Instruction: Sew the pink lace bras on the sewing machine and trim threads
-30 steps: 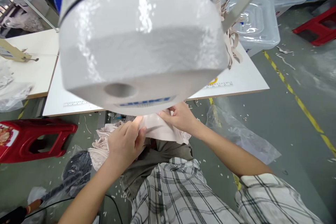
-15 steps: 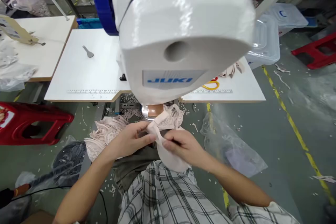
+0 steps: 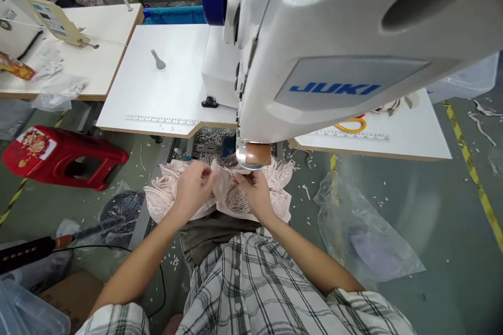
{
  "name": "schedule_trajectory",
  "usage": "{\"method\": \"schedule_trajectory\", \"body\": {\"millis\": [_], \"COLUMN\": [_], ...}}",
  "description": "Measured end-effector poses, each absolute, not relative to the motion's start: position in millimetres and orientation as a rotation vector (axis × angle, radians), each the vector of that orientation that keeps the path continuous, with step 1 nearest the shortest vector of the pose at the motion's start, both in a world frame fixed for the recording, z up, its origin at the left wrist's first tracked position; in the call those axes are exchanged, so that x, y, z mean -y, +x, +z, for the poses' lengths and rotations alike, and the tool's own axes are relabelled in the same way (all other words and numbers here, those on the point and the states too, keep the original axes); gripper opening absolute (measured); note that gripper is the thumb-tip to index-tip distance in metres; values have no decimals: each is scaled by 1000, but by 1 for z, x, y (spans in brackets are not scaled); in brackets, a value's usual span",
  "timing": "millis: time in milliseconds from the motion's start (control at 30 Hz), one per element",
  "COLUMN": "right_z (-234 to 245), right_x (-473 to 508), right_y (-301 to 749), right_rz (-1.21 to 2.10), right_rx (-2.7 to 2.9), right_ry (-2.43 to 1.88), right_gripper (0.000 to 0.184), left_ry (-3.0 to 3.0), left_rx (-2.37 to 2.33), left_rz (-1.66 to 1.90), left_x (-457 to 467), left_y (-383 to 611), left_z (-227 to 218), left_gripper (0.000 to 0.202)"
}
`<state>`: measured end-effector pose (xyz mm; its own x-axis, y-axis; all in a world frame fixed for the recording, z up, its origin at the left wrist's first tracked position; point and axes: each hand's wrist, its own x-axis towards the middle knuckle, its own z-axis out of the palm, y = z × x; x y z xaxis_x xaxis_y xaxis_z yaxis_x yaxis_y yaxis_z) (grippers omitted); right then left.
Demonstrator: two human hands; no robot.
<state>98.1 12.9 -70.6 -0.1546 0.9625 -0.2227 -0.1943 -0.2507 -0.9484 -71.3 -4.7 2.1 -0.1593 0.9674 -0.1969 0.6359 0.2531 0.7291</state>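
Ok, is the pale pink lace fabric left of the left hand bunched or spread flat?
Bunched: the pale pink lace fabric lies in crumpled, overlapping folds beside the left hand.

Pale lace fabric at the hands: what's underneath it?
Dark trousers show at the near edge of the pale lace fabric. Everything directly beneath is covered by the fabric itself, so what supports it cannot be seen.

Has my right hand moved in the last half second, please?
Yes: judged against the sewing machine, your right hand has moved forward, closer to it.
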Motion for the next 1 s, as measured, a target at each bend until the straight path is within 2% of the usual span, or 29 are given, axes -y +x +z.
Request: {"method": "schedule_trajectory", "body": {"millis": [100, 200, 367, 600, 767, 900, 1000], "right_z": [-86, -89, -68, -45, -55, -68, -68], "right_x": [-12, -14, -22, -34, -26, -48, -105], "right_y": [108, 121, 138, 137, 133, 160, 221], "right_rz": [1151, 873, 873, 896, 569, 399, 284], "right_rx": [1582, 1933, 1946, 1944, 1964, 2201, 2244], "right_ry": [-1158, -1023, -1021, -1163, -1000, -824, -1108], "right_gripper": [15, 14, 20, 20, 17, 19, 31], "left_ry": [1146, 1088, 1188, 1312, 1322, 1423, 1543], "left_rx": [-1570, -1550, -1601, -1586, -1652, -1782, -1775], "left_rz": [752, 842, 874, 791, 802, 748, 694], "left_x": [10, 11, 11, 10, 2, -7, -12], "left_y": [-48, -34, -35, -29, -14, -14, -23], "left_z": [-23, -32, -16, -2, -6, -8, -10], "left_gripper": [38, 41, 30, 31, 29, 33, 34]}}
